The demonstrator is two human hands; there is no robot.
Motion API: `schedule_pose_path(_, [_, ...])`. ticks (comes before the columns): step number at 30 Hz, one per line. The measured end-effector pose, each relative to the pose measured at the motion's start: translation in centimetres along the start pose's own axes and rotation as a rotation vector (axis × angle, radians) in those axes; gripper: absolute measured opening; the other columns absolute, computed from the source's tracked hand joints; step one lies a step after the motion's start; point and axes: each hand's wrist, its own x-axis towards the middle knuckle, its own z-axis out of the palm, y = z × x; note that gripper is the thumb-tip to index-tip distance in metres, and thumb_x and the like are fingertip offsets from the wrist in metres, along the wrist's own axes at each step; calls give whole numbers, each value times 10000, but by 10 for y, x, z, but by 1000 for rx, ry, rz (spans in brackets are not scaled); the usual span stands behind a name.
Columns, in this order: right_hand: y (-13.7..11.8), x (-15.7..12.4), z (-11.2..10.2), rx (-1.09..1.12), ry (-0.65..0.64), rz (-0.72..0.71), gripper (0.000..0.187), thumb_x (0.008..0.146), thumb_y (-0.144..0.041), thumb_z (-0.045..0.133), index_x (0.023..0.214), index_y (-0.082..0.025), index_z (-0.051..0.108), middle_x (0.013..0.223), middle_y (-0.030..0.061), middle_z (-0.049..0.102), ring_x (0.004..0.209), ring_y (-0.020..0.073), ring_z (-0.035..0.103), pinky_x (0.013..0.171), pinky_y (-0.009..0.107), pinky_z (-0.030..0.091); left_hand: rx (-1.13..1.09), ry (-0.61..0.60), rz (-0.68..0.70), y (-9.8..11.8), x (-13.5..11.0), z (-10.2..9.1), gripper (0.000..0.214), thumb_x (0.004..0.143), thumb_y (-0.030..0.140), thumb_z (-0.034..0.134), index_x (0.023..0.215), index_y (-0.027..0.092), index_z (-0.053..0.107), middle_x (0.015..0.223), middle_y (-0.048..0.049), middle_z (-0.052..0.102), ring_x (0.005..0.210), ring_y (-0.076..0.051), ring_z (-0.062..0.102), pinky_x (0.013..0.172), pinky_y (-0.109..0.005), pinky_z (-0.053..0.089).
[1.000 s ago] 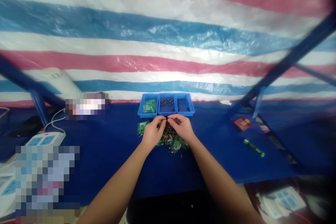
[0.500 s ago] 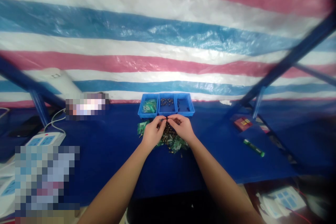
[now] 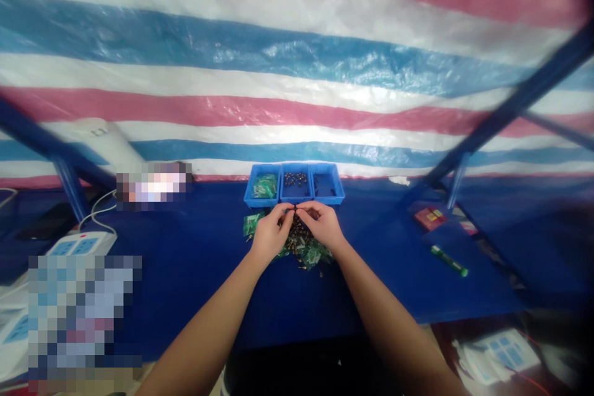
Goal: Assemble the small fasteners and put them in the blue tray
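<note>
My left hand (image 3: 271,232) and my right hand (image 3: 321,226) meet fingertip to fingertip over a heap of small parts (image 3: 301,236). Both are pinched closed around something small and dark, too tiny to name. The heap mixes brass-coloured metal pieces with green and clear plastic packets, and a green packet (image 3: 253,223) lies at its left edge. Just beyond my fingers stand three joined blue bins. Green packets lie in the left bin (image 3: 262,203), small brass-and-dark pieces in the middle bin (image 3: 296,199), and a few dark slim pieces in the right bin (image 3: 328,200).
A blue cloth (image 3: 185,284) covers the table. At left are a white power strip (image 3: 93,244) and blurred-out items. To the right lie a red box (image 3: 429,218) and a green tube (image 3: 448,261). Blue metal posts (image 3: 501,114) slant up at both sides before a striped sheet (image 3: 297,62).
My hands keep the same pinch over the heap, with hardly any movement. The whole view has shifted very slightly.
</note>
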Motion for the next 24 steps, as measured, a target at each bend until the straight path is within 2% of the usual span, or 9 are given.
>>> schedule_pose_path(9, [0, -1, 1, -23, -9, -23, 239, 812, -376, 662, 955, -197, 731, 894, 56, 744, 777, 186, 692, 737, 309, 571, 13, -24, 11, 2, 1, -3, 286, 955, 429, 465, 996, 222, 657, 751, 8, 695, 621, -134, 631, 618, -233, 463])
schedule_pose_path(21, [-3, 0, -1, -115, 6, -17, 226, 832, -404, 635, 868, -201, 727, 821, 34, 735, 725, 179, 670, 695, 291, 541, -40, -21, 88, -8, 0, 4, 299, 914, 385, 552, 1128, 225, 688, 651, 32, 625, 564, -100, 567, 613, -220, 489])
schedule_pose_path(24, [-4, 0, -2, -105, -21, -7, 240, 836, -424, 631, 822, -200, 716, 769, 22, 716, 681, 166, 648, 657, 276, 525, -41, -26, 111, -11, 0, 5, 309, 915, 359, 560, 1173, 243, 685, 743, 11, 688, 606, -109, 603, 638, -232, 518])
